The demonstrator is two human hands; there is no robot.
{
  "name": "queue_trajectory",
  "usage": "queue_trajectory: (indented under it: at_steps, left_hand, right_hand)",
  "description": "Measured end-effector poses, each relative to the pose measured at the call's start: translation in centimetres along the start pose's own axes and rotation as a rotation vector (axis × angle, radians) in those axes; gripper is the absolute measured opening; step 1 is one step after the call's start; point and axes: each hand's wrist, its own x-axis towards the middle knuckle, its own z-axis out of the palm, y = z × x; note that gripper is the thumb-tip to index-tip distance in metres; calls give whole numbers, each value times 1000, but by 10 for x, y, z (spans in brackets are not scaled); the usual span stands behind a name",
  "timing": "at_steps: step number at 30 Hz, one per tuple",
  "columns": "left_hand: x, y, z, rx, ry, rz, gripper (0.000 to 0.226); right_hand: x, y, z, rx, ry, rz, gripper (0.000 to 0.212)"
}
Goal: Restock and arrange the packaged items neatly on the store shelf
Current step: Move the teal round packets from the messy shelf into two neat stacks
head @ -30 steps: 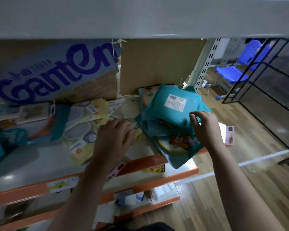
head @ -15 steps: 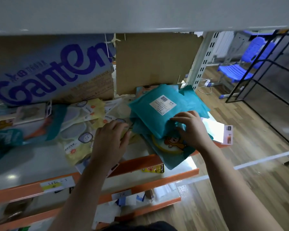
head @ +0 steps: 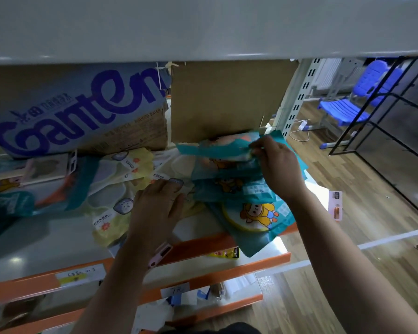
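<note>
- Below and in front of the brown cardboard box, the shelf was only partly in order: packets lay loose and overlapping on it and none stood in rows, so I judged most of the arranging to be left
- Left of that box and lower down, the yellow packets sprawled in a slanted heap, some lying over others, not squared to the shelf's front edge
- Directly in front of the box, the teal packets made a rough stack, fanned and skewed; the lowest teal packet, farthest from the box, overhung the shelf's front edge
- At the foot of the box, the top teal packet was lifted and tilted, raised off the packets under it
- Near the box's lower right corner, the right hand pinched that packet's right edge with curled fingers, so the packet reached away to the hand's left, touching it
- Further below the box and to its left, the left hand lay palm down on the yellow packets, fingers fairly straight, pressing them and gripping nothing; it sat just beside the teal stack, apart from the lifted packet
</note>
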Motion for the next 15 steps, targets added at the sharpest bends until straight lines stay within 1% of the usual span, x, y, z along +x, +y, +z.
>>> queue_trajectory:
  at_steps: [4,7,9,12,15]
  left_hand:
    - [6,2,1,10,-15,-4,37]
    - [9,1,2,-3,-11,4,37]
    - [10,2,3,-24,6,10,35]
    - [14,1,6,-52,13,11,36]
    - [26,-2,7,-109,-14,-21,28]
  right_hand:
    - [22,-10,-14,-22,163,-60,22]
    - [34,-16,-18,36,254,15,23]
    - [40,-14,-17,100,308,114,24]
    - [43,-3,-14,152,350,328,27]
    - [39,20,-11,194,284,559,30]
